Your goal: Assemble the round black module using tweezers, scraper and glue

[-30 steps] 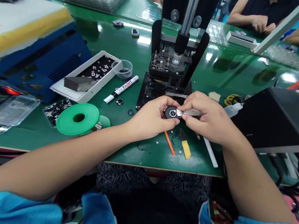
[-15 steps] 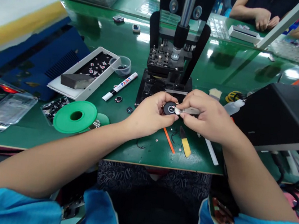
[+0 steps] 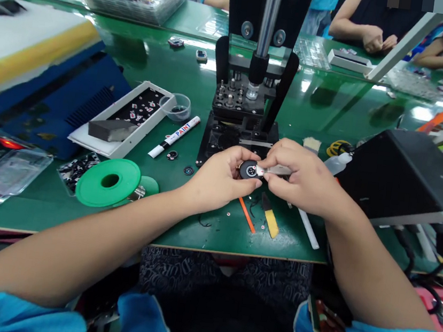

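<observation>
My left hand (image 3: pixel 217 180) is closed around the edge of a round black watch case (image 3: pixel 246 170), with the thumb below and the fingers above. A ringed sensor window with small dots shows on its face. In my right hand (image 3: pixel 303 177) a slim greyish tool (image 3: pixel 279 170) is pinched; its white tip touches the right side of the watch case. What exactly the tip is made of cannot be told. Under the hands lie an orange stick (image 3: pixel 246 215), a knife-like blade with a yellow handle (image 3: pixel 270 218) and a white stick (image 3: pixel 308 229).
A black hand press (image 3: pixel 241 98) stands just beyond my hands. To the left are a paint marker (image 3: pixel 174 137), a green spool (image 3: pixel 126 184), a white box (image 3: pixel 152 117) of small parts and a blue machine (image 3: pixel 72 94). On the right is a black box-shaped device (image 3: pixel 410 173). People sit opposite.
The view has shifted slightly, so the bench sits a little lower in it. Both hands keep their holds, and the watch case appears tilted a little differently under the tool's tip.
</observation>
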Demonstrator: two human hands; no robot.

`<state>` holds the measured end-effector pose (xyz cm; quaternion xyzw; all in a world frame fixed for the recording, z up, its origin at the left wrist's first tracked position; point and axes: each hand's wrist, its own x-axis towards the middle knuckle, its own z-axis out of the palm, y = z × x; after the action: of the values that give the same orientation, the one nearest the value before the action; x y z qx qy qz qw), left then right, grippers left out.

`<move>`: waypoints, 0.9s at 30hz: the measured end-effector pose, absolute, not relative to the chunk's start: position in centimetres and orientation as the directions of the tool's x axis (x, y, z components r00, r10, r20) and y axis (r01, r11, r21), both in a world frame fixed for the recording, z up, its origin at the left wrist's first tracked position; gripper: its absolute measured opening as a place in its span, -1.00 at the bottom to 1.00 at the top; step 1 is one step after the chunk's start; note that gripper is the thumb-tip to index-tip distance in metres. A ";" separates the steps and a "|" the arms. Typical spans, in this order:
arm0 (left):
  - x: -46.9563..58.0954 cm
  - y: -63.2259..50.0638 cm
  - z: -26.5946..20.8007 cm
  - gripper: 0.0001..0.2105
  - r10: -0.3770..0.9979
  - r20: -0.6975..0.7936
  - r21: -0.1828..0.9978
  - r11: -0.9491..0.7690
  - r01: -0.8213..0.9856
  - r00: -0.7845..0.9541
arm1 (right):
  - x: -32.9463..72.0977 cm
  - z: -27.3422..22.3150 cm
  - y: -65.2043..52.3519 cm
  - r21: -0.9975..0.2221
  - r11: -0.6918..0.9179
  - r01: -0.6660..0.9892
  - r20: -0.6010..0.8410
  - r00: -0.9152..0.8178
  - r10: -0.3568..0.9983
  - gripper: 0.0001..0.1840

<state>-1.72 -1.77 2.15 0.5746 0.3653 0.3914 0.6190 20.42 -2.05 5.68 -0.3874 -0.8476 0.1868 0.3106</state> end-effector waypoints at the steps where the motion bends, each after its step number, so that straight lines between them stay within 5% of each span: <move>1: -1.7 -1.8 2.2 -0.58 0.908 -0.004 0.997 0.035 -0.067 0.418 | 20.4 5.7 -2.1 -0.555 0.639 0.533 0.380 -0.520 0.765 -0.85; 27: -1.3 -1.8 1.4 -0.58 0.881 -0.055 0.985 0.126 -0.120 0.470 | 21.0 4.7 -2.0 -0.494 0.664 0.561 0.408 -0.525 0.747 -0.91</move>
<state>-1.29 -1.83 1.39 0.5429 0.3503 0.3773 0.6634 20.99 -1.97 4.69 -0.3802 -0.8599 0.1522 0.3048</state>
